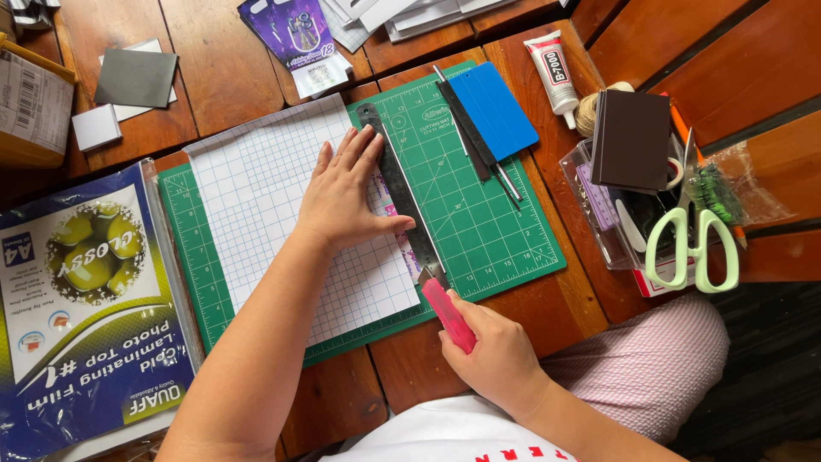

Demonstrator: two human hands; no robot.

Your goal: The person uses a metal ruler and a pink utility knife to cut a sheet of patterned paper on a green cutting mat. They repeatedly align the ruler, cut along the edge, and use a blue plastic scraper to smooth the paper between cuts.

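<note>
Right hand (496,355) grips pink knife (449,314) beside flat ruler (402,192).

Home craft desk – cutting mat (479,214), scissors (693,244) (glue tube (552,73)), wooden table (222,68)

Two hands: left hand (346,192) at centre, right hand (496,355) at 5 o'clock. One pink knife (448,315). One dark ruler (400,192). One grid sheet (256,184). One green mat (466,201). One blue scraper (499,115) at 1 o'clock. One glue tube (552,73) at 1 o'clock. One pair of scissors (694,235) at 3 o'clock. One dark booklet (631,139). One twine ball (587,113). One clear tray (590,214). One film pack (85,308) at 8 o'clock. One grey square (137,77) and one white block (96,127) at 10 o'clock. Purple packets (295,34) at 12 o'clock: count unclear.
</note>
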